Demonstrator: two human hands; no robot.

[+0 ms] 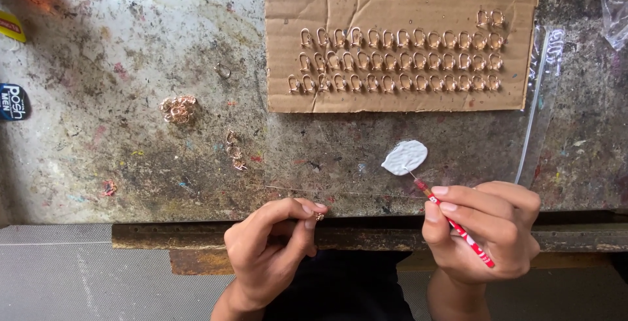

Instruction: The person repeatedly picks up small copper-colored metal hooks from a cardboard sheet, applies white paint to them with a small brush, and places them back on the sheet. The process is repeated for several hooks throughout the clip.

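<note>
Copper ring (319,215) between left fingers (307,211)

Stained workbench with finished and loose metalwork

A creased brown cardboard sheet (402,39) lay at the far right, carrying three rows of small rose-gold metal clasps (399,61). A loose heap of rose-gold clasps (178,109) sat at the left on the paint-flecked grey worktop (118,157), a clear plastic bag (540,98) just right of the cardboard.
</note>
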